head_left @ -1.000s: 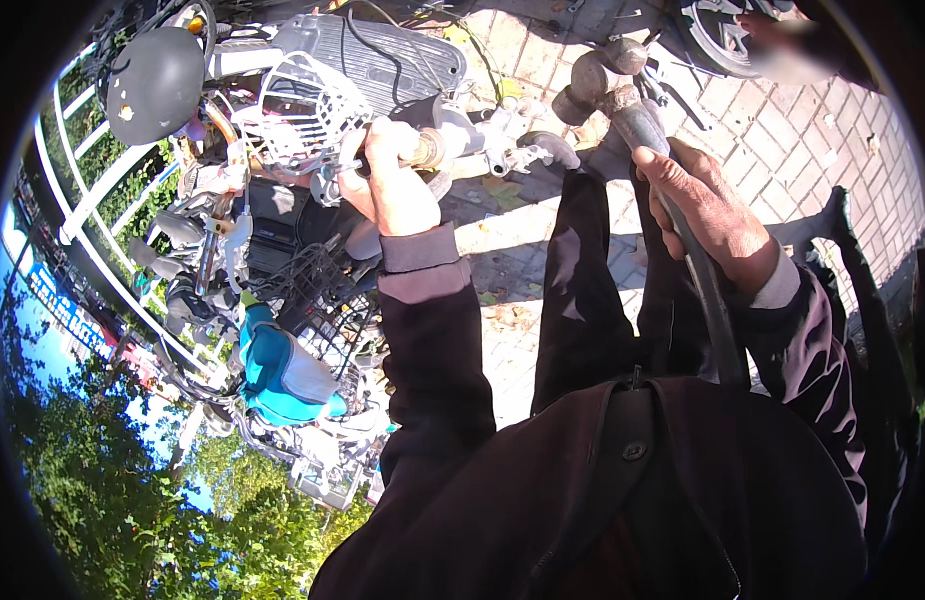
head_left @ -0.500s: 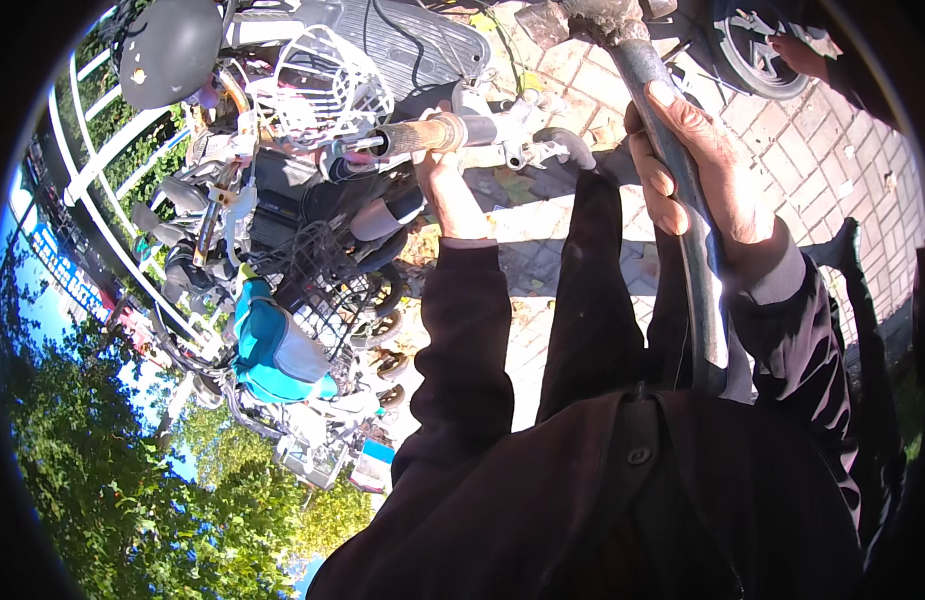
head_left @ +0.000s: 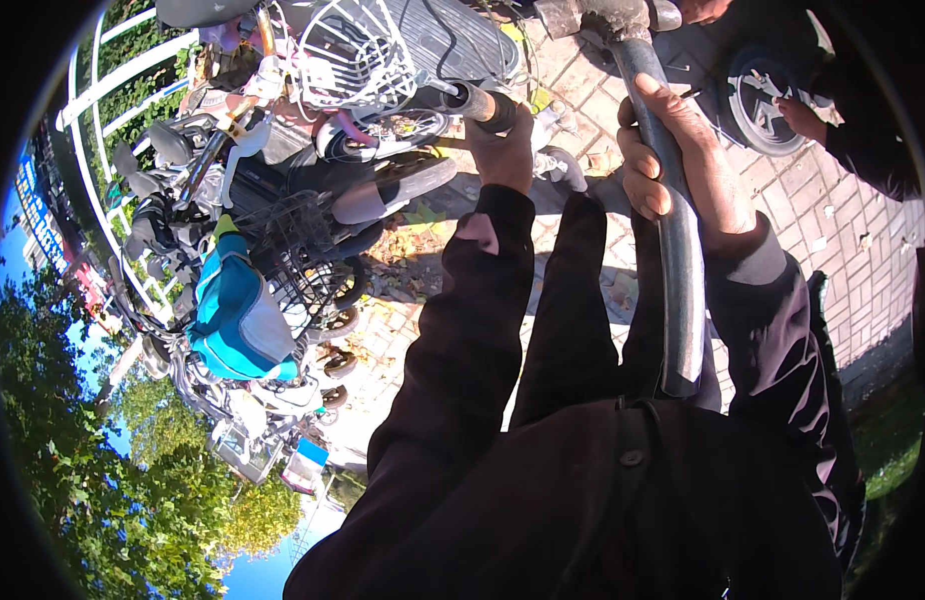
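My right hand (head_left: 691,150) is wrapped round the grey metal pipe handle of a heavy hammer (head_left: 685,310). Its worn, blocky head is at the top of the view, and the handle's lower end reaches back near my jacket. My left hand (head_left: 505,148) is closed on a short tube (head_left: 475,102) with a dark band beside my fingers. A thin, bright rod pokes out of the tube's far-left end. My fist hides the rest of the tube, so I cannot tell what it belongs to. Close beyond that fist is a white wire basket (head_left: 355,58).
Parked bikes and scooters crowd the left, with a black wire basket (head_left: 301,250) and a teal cover (head_left: 233,320). A white fence (head_left: 123,65) runs behind them. At the right, another person's hand (head_left: 803,118) is at a small wheel (head_left: 758,105); a further hand (head_left: 703,10) shows at the top edge.
My left hand has moved up and right with the tube, which now tilts. The hammer stays in my right hand. The view has shifted, and another hand has appeared at the top.
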{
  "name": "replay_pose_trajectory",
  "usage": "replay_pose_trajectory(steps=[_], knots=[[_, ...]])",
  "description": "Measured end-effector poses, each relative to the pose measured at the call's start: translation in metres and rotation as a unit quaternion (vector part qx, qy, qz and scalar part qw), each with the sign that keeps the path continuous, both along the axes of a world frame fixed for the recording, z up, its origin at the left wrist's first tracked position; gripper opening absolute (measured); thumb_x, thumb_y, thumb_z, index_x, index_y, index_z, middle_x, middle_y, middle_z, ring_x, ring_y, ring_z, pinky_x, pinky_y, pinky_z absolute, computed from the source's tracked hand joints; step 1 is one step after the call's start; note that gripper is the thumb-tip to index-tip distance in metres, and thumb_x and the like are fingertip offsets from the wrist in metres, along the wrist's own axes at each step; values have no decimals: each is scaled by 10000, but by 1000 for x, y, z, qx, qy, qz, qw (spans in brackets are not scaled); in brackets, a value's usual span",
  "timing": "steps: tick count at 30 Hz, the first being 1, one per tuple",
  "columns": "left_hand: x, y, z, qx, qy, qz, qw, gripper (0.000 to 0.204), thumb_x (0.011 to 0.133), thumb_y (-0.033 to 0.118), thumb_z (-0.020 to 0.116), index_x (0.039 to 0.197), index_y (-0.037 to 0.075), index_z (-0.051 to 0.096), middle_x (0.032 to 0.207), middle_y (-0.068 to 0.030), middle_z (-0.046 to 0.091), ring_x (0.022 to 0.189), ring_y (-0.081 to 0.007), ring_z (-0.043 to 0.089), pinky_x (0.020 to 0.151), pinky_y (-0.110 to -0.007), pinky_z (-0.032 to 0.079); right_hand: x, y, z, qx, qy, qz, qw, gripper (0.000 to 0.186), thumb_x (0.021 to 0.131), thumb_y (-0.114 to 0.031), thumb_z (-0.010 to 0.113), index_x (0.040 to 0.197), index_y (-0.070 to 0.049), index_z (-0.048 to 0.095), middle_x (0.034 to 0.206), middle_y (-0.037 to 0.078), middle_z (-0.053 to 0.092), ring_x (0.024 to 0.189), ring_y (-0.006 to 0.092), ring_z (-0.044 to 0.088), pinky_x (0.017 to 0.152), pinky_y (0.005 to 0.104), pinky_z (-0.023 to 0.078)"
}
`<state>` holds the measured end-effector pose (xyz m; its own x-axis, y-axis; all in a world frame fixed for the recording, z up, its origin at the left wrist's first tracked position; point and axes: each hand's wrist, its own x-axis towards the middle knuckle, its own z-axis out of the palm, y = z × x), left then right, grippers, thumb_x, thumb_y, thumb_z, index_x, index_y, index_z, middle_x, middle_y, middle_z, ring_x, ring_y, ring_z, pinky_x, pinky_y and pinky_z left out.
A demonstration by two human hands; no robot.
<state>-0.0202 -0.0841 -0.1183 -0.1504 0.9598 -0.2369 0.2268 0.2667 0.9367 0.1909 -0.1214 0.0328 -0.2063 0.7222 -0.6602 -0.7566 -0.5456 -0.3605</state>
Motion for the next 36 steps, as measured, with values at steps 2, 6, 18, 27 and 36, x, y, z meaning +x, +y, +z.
replay_pose_trajectory(steps=[2, 6, 18, 27, 36], knots=[[-2, 0, -2, 6, 1, 5, 1000, 233, 840, 33, 745, 1035, 23, 619, 980, -41, 672, 889, -135, 641, 825, -287, 497, -6, -2, 1, 40, 11, 143, 989, 431, 1030, -447, 564, 963, -21, 547, 570, 26, 515, 361, 128, 489, 374, 222, 396], [-13, -1, 5, -45, 52, -77, 995, 372, 824, 48, 743, 1142, 10, 553, 1027, -67, 633, 935, -168, 629, 876, -317, 499, -3, -2, 3, -8, -28, 106, 994, 434, 1039, -437, 547, 994, -5, 539, 562, 42, 525, 356, 131, 509, 366, 238, 440], [-22, -2, -18, -79, -27, -77, 994, 386, 764, 67, 799, 1103, 51, 616, 989, -31, 686, 890, -129, 658, 833, -304, 527, 17, -58, 38, 234, -556, 294, 742, 424, 866, -103, 737, 1232, -44, 531, 787, 128, 671, 640, 214, 657, 621, 320, 500], [-30, 1, -38, -94, -100, -107, 985, 327, 755, 93, 843, 1015, 57, 647, 891, -25, 696, 813, -128, 660, 755, -330, 550, -53, -36, 44, 389, -456, 444, 666, 420, 785, -84, 721, 1158, -48, 530, 892, 158, 661, 822, 373, 690, 681, 444, 559], [-30, -12, -59, -36, -71, -115, 990, 328, 727, 115, 860, 980, 49, 662, 937, -71, 691, 842, -197, 667, 767, -348, 537, -71, -28, 41, 260, -511, 466, 674, 411, 779, -73, 745, 1139, -86, 547, 917, 160, 683, 812, 380, 686, 688, 444, 538]])
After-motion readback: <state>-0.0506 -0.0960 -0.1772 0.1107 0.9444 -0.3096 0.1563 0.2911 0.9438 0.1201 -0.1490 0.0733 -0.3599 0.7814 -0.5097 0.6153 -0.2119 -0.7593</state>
